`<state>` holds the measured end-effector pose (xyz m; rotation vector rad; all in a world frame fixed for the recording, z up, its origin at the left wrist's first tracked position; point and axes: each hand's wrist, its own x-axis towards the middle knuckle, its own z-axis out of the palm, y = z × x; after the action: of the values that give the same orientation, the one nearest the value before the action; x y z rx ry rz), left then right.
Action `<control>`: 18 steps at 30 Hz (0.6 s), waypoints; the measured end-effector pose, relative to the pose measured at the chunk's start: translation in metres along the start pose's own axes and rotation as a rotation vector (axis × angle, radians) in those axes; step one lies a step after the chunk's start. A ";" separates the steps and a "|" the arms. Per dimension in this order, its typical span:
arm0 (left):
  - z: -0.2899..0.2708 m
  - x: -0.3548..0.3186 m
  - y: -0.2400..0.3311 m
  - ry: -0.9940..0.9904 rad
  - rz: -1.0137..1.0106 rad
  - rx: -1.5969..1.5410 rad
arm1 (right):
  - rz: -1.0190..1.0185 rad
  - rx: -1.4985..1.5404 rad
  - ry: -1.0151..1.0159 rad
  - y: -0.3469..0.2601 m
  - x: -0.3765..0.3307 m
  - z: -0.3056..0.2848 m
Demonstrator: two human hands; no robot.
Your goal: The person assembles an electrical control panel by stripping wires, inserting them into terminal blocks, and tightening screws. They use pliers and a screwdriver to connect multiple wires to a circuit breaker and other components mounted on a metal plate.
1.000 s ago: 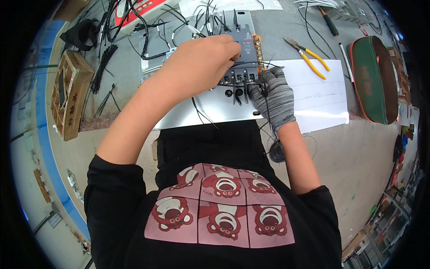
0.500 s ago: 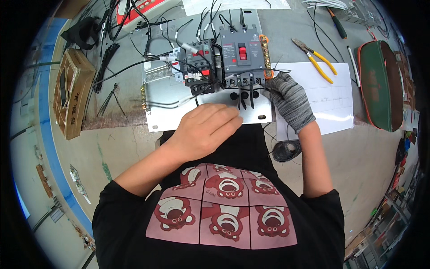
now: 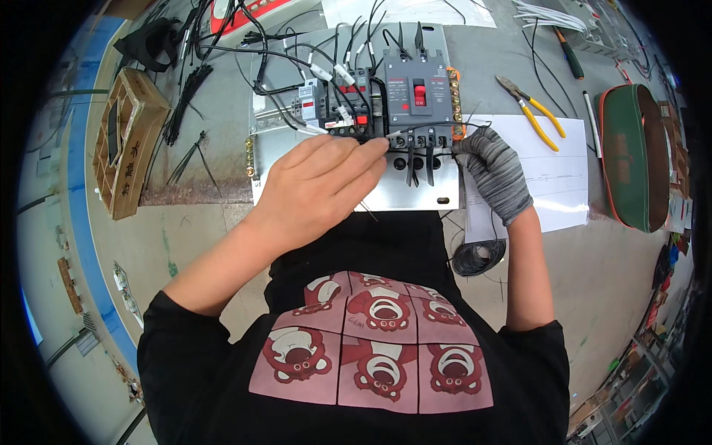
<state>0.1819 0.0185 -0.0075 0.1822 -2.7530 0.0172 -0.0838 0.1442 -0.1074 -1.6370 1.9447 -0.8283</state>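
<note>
Under your hands is the grey surface [image 3: 482,52], with the metal mounting plate [image 3: 386,199] at twelve o'clock. Your bare left hand [image 3: 320,182] covers its seven-o'clock part; I can't tell whether that grip is clamped. Your gloved right hand [image 3: 494,176] is at its four-o'clock side. The circuit breaker [image 3: 400,93] sits at one, yellow-handled pliers [image 3: 534,115] at two. Your right grip pinches thin black cord [image 3: 443,153].

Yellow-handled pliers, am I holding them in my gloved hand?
No, the pliers lie apart from the gloved right hand, their handles over the white paper.
</note>
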 end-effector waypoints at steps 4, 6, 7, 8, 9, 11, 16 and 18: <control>-0.001 0.024 -0.004 0.001 -0.010 0.012 | -0.015 -0.077 0.021 0.004 0.001 0.000; 0.000 0.033 -0.010 -0.084 0.022 0.053 | -0.057 -0.072 0.095 -0.002 -0.002 0.001; -0.001 0.035 -0.014 -0.135 0.034 0.082 | -0.057 -0.081 0.094 -0.001 -0.002 0.002; -0.001 0.039 -0.016 -0.141 0.071 0.078 | -0.058 -0.090 0.094 0.000 -0.002 0.003; -0.002 0.044 -0.017 -0.180 0.082 0.068 | -0.058 -0.099 0.092 0.002 -0.002 0.003; -0.008 0.055 -0.018 -0.259 0.101 0.047 | -0.073 -0.065 0.085 0.000 -0.001 0.001; -0.005 0.078 -0.034 -0.287 0.131 0.074 | -0.097 -0.015 0.081 0.006 0.000 0.002; 0.001 0.079 -0.037 -0.199 0.126 0.162 | -0.115 -0.016 0.105 0.008 -0.001 0.005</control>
<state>0.1137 -0.0284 0.0202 0.0559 -2.9575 0.2709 -0.0863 0.1453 -0.1167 -1.7609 1.9465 -0.9626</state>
